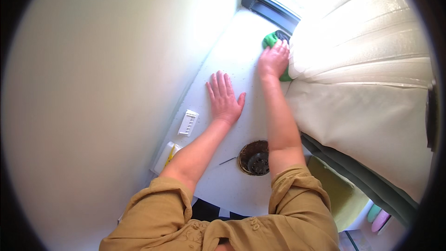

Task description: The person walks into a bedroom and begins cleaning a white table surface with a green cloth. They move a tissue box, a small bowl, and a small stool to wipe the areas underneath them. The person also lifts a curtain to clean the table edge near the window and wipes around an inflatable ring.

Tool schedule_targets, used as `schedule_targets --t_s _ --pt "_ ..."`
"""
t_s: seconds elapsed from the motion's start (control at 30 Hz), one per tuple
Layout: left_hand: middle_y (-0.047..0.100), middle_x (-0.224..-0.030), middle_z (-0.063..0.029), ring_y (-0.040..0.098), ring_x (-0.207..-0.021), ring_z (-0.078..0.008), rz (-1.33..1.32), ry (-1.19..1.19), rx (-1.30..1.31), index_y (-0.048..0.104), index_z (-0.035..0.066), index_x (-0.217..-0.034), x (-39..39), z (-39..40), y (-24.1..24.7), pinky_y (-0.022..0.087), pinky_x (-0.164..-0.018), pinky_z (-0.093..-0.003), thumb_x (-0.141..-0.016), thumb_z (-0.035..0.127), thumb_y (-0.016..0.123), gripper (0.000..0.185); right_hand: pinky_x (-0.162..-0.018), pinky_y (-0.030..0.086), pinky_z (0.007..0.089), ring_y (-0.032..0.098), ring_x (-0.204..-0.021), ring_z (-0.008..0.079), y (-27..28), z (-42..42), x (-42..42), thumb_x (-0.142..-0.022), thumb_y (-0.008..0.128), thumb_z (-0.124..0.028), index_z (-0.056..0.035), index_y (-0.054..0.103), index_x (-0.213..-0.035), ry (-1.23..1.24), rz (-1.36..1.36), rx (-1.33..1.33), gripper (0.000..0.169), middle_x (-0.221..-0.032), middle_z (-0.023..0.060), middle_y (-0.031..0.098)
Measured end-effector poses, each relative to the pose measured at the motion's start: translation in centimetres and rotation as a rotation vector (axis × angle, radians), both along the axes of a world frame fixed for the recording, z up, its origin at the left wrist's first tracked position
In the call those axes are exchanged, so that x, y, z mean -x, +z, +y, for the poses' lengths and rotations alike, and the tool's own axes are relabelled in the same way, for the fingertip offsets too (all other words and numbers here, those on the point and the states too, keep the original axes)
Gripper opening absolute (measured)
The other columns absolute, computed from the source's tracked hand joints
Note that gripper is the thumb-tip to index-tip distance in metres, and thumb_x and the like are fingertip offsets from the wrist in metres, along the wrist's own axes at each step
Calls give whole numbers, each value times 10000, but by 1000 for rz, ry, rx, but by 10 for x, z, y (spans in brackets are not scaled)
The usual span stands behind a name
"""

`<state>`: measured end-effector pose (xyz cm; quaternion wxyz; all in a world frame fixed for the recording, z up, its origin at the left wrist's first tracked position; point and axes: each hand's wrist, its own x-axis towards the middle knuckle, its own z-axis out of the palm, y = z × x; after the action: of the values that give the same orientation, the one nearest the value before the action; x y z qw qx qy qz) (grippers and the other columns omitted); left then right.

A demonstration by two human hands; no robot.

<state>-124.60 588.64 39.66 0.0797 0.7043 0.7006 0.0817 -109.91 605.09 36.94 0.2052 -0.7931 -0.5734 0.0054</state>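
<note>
My left hand (224,101) lies palm down on the white windowsill (240,62), its fingers spread and nothing in them. Farther out, beside the curtain, my right hand (275,59) presses down on a green cloth (270,40) with a dark patch at its far end. Part of the cloth is hidden under the hand and the curtain's edge. Small dark specks dot the white surface around both hands. Left of my left hand rests a small white slotted plastic piece (188,123).
A round brown container (256,158) with dark contents sits by my right forearm, a thin dark stick (227,161) beside it. A white and yellow package (170,153) is partly behind my left arm. Wall (115,76) left, pale curtain (359,55) right, dark window frame (275,14) at the far end.
</note>
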Motion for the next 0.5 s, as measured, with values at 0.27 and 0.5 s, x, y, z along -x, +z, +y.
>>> schedule_targets --t_s 0.27,0.5 --pt "172 -1672 -249 120 -1561 -430 10 -36 -17 244 -83 -1571 -5 4 3 50 -1266 -589 -962 518 545 906 -1244 243 490 409 -1446 290 24 97 31 -959 597 -349 -102 537 -1418 536 76 7 526 -1529 91 496" --pt "191 -1663 -254 129 -1559 -429 -46 -20 -79 270 -77 -1561 -3 3 -3 74 -1263 -587 -944 502 575 899 -1177 372 434 482 -1374 425 -3 10 -102 -977 604 -186 -26 559 -1390 304 641 -162 445 -1468 267 511"
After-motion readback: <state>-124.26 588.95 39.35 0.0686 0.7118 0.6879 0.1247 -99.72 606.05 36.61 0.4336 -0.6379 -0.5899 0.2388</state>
